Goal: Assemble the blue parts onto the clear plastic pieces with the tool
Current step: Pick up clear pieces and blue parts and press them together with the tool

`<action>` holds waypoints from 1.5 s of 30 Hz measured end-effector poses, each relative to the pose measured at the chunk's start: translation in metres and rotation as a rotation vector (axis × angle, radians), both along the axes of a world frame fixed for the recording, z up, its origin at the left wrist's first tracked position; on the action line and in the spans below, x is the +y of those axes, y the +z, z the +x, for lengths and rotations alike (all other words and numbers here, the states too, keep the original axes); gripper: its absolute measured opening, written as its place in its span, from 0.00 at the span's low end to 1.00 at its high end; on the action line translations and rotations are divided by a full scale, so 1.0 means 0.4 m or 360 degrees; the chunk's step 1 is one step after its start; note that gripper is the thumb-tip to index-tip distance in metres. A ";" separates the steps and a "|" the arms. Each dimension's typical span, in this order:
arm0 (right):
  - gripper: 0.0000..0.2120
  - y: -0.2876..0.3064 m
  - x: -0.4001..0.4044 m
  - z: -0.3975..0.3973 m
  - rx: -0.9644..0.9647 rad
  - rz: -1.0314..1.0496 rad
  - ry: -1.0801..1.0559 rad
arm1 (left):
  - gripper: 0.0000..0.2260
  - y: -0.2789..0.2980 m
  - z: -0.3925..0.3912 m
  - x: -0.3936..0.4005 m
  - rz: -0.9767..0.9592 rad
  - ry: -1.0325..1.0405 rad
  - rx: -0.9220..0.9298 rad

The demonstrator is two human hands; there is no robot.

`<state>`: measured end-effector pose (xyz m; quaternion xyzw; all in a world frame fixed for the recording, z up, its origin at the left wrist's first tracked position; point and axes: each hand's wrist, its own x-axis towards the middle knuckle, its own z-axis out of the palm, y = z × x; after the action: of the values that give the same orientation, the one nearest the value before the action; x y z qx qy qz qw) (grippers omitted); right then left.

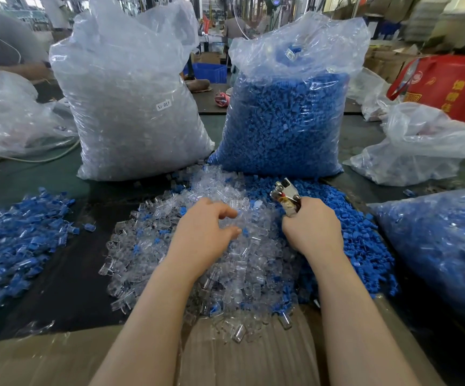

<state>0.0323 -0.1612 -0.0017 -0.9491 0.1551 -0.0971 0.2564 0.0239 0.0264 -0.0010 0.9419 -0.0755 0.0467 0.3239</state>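
Right hand [310, 227] grips the tool [286, 198], handles hidden, nose pointing upper left; left hand [202, 232], fingers loosely curled, rests on clear pieces [225, 263].

Glossy, transparent plastic is seen in the clear pieces [225, 263] at centre; matt blue plastic in the blue parts [365, 246] right of centre. Shiny metal is shown by the tool [285, 197]. Crinkled glossy film forms the bags [131, 79] above. Matt brown corrugated cardboard [248, 358] lies at the bottom.

Right hand [313, 227] grips tool [285, 195]; left hand [206, 229] rests on clear pieces [234, 274].
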 end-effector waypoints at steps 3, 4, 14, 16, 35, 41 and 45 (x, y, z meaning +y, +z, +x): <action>0.09 -0.002 -0.003 0.004 -0.0054 -0.0018 -0.0007 | 0.07 -0.002 -0.002 -0.009 -0.0008 -0.0013 -0.0042; 0.10 -0.001 -0.002 0.005 -0.0069 -0.0031 -0.0011 | 0.06 -0.003 -0.001 -0.010 -0.0035 -0.0011 -0.0046; 0.09 0.005 0.003 0.007 -0.0183 0.0104 0.0023 | 0.07 0.009 -0.007 -0.010 -0.0570 0.0086 -0.0010; 0.09 0.007 0.004 0.006 -0.0195 0.0113 0.0045 | 0.10 0.014 -0.010 -0.012 -0.0668 0.0053 -0.0012; 0.07 0.043 0.039 -0.012 -0.0416 0.0857 0.0447 | 0.07 0.028 -0.004 -0.022 -0.1211 0.0272 -0.0041; 0.10 0.044 0.061 -0.013 -0.0526 0.0978 0.0472 | 0.07 0.035 -0.008 -0.029 -0.1500 0.0236 0.0048; 0.10 0.046 0.067 -0.017 -0.0583 0.0984 0.0556 | 0.06 0.037 -0.012 -0.037 -0.1599 0.0320 0.0022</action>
<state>0.0254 -0.1343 0.0165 -0.8062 -0.0350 -0.1683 0.5661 0.0190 0.0117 0.0140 0.6729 0.0493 0.1019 0.7310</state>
